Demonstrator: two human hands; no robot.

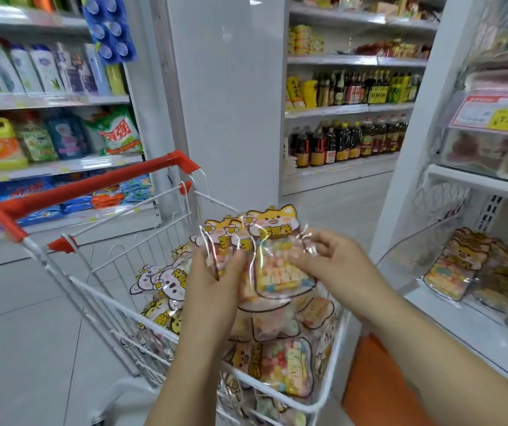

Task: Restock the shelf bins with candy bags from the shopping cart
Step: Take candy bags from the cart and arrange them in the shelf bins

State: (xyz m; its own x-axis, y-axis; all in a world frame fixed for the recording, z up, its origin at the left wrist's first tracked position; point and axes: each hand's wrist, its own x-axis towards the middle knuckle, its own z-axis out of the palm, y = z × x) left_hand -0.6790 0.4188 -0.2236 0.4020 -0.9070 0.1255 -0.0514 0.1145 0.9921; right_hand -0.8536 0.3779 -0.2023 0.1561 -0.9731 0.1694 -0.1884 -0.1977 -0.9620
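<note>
Head view, centre: fingers of left hand (pixel 215 272) and right hand (pixel 335 259) pinch several candy bags (pixel 280 269) above the well-filled shopping cart (pixel 123 305). Shelf bin (pixel 412 256), lower right, holds few; probably much remains.

Rides at head height as one wide-angle view, facing forward and down along both forearms (pixel 415 348) onto the shopping cart (pixel 86 184) right below, near enough to fill the lower middle with the left grip (pixel 215 272) and right grip (pixel 332 259), both closed round candy bags (pixel 280 272). Catches the shelf bin (pixel 400 265) close by at the right edge, detergent shelves (pixel 46 99) across the aisle to the left and a white pillar (pixel 231 103) with bottle shelves (pixel 348 133) farther ahead, and skews the uprights.
</note>
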